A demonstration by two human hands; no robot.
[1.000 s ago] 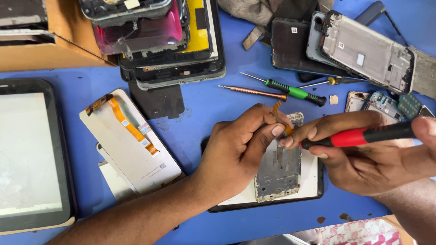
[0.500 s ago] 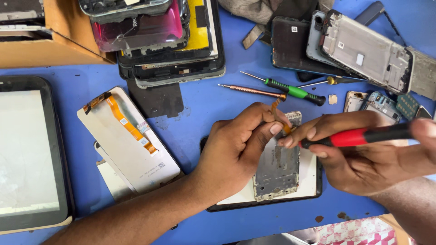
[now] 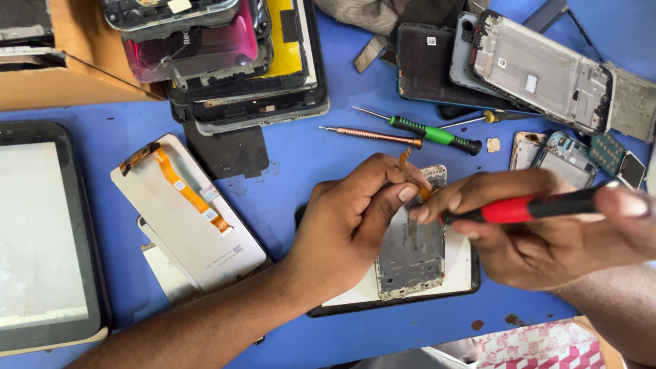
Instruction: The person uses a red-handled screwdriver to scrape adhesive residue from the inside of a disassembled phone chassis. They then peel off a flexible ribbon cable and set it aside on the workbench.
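Note:
My left hand (image 3: 348,219) pinches a thin orange flex strip (image 3: 404,158) that rises from a silver phone frame (image 3: 410,256). That frame lies on a black-edged white screen panel (image 3: 459,270) on the blue table. My right hand (image 3: 547,232) grips a red-and-black screwdriver (image 3: 526,207), its tip hidden between the fingers of both hands, right over the top of the frame.
A green-handled screwdriver (image 3: 437,134) and a copper-coloured tool (image 3: 369,135) lie just behind my hands. A white display with an orange ribbon (image 3: 188,212) sits to the left, a tablet (image 3: 41,239) at the far left. Stacked phone housings (image 3: 239,61) and frames (image 3: 540,72) line the back.

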